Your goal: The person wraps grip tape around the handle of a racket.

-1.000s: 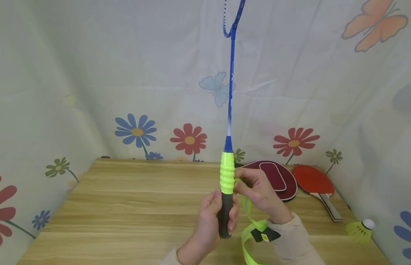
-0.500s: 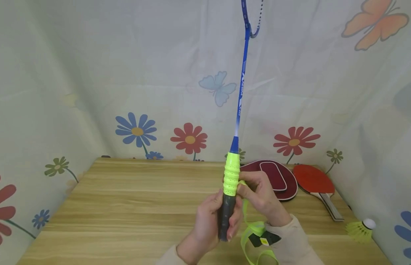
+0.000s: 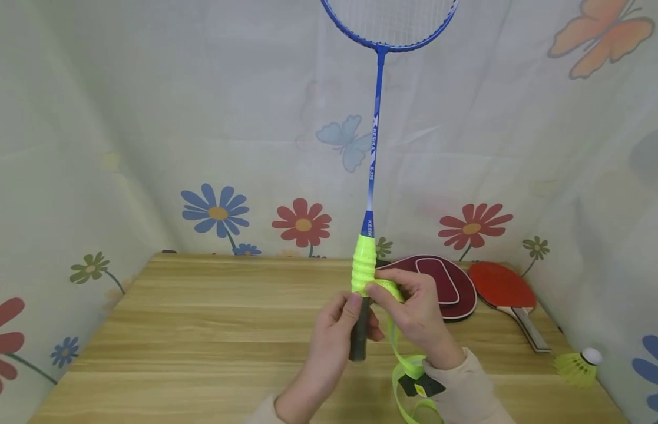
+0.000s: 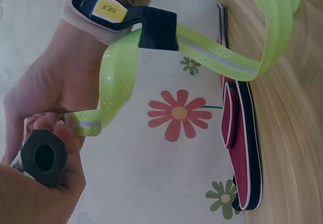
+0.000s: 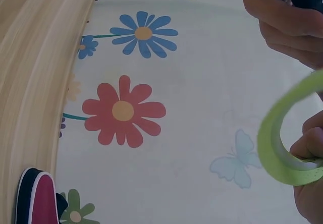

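A blue badminton racket stands upright over the table, its stringed head cut off by the top of the head view. My left hand grips the dark lower handle, thumb along its front. Yellow-green grip tape covers the upper handle in ridged turns. At the lowest turn, my right hand pinches the tape between thumb and fingers. The loose tape hangs down in curls beside my right wrist, with a pale stripe along its inner side. The octagonal handle end faces the left wrist view.
Behind my right hand lies a maroon paddle case with white trim. Beside it are a red table tennis paddle and, at the right edge, a yellow shuttlecock. Flower-printed cloth surrounds the wooden table.
The racket has turned about its shaft, so its face now shows broadside. The handle has risen slightly in the left hand, and a stretch of tape now shows at the right fingertips.
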{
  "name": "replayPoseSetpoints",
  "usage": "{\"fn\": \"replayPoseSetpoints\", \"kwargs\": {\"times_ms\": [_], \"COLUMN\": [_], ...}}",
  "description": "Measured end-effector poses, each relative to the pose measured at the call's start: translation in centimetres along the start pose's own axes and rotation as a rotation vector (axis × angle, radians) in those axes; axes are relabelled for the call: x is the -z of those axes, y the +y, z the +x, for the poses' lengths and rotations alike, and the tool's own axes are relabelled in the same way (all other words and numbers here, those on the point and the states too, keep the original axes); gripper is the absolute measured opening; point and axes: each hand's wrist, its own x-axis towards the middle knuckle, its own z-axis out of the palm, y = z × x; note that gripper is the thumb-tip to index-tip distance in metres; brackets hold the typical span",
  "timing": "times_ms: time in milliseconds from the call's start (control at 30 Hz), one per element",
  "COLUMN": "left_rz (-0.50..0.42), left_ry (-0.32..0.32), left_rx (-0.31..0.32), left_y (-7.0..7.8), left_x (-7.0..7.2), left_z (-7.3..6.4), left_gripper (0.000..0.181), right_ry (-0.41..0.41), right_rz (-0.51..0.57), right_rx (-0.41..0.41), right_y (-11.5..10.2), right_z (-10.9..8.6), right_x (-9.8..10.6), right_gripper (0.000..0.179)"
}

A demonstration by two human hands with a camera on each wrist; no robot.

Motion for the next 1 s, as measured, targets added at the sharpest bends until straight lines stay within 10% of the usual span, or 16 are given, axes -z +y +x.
{"fn": "replayPoseSetpoints", "kwargs": {"times_ms": [333, 1000], "left_rz": [-0.03, -0.21], "left_ry": [0.103, 0.022], "left_rx": [-0.008, -0.011], "left_y": [0.16, 0.38], "left_x": [-0.7, -0.87], "left_z": [-0.11, -0.55], "left_gripper": [0.039, 0.04], "right_ry": [-0.005, -0.096], "right_rz": [0.04, 0.147], "right_rx": [-0.05, -0.035], "right_y": [-0.02, 0.08], "right_z": [-0.18, -0.28], "right_x": [-0.18, 0.13], "right_gripper": [0.015, 0.018]}}
